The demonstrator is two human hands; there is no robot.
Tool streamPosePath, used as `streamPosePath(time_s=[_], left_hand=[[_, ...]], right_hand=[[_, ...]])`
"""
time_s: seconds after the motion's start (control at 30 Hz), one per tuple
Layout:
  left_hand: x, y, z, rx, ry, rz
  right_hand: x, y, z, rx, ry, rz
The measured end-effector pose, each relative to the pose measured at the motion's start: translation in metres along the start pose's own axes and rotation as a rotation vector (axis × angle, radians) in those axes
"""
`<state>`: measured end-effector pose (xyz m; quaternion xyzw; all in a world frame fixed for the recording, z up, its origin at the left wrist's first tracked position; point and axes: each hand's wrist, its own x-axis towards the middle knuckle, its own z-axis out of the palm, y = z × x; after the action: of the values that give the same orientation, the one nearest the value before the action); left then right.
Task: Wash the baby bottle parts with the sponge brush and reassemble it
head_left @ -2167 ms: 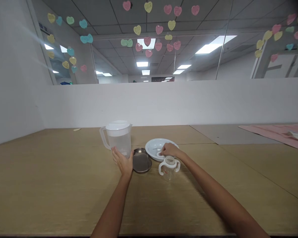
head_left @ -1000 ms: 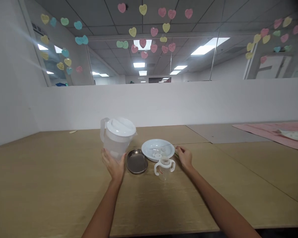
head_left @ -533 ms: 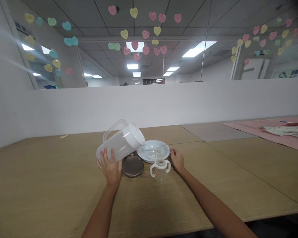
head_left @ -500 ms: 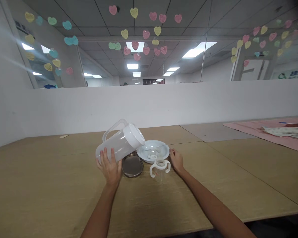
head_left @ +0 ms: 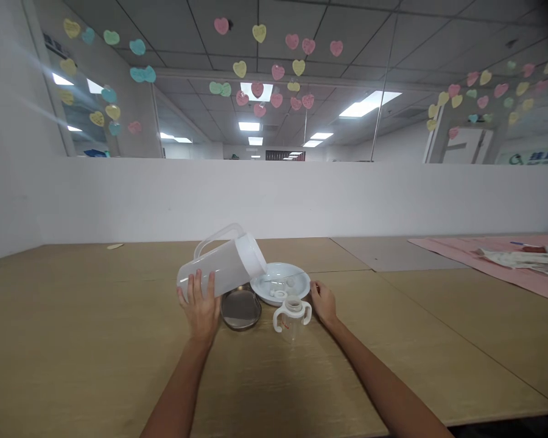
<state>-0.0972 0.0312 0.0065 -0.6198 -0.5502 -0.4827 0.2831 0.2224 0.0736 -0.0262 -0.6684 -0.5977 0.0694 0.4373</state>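
My left hand (head_left: 202, 310) supports a translucent plastic pitcher (head_left: 219, 266) from below, fingers spread along its side. The pitcher is tilted, its white lid pointing right and over the edge of a white bowl (head_left: 262, 296). Small clear and white parts and a thin stick lie in the bowl. My right hand (head_left: 323, 302) is at the bowl's right rim, fingers curled against it. In front of the bowl stands a clear baby bottle (head_left: 292, 325) without a cap, with two white handles. A round dark metal tray (head_left: 240, 309) lies between my left hand and the bottle.
A pink cloth (head_left: 461, 254) with a patterned fabric (head_left: 525, 258) and a blue pen lies at the far right of the wooden table (head_left: 95, 340). A small flat beige piece (head_left: 115, 246) lies at the back left. A low white wall (head_left: 164, 201) with glass above bounds the back.
The pitcher has tipped slightly further, its lid now lower towards the bowl. The camera view has shifted a little. My right hand stays at the bowl's rim.
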Motion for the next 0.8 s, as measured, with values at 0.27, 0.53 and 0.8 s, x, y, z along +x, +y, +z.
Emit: streamPosePath(time_s=[0.27, 0.53, 0.8], left_hand=[[0.004, 0.006, -0.004, -0.074, 0.042, -0.001], [0.005, 0.017, -0.006, -0.062, 0.112, 0.169], [0.008, 0.025, -0.008, -0.061, 0.078, 0.229]], right_hand=[[0.000, -0.003, -0.001, 0.007, 0.016, 0.013], [0.002, 0.006, 0.007, 0.070, 0.079, -0.003], [0.003, 0.006, 0.007, 0.038, 0.093, -0.008]])
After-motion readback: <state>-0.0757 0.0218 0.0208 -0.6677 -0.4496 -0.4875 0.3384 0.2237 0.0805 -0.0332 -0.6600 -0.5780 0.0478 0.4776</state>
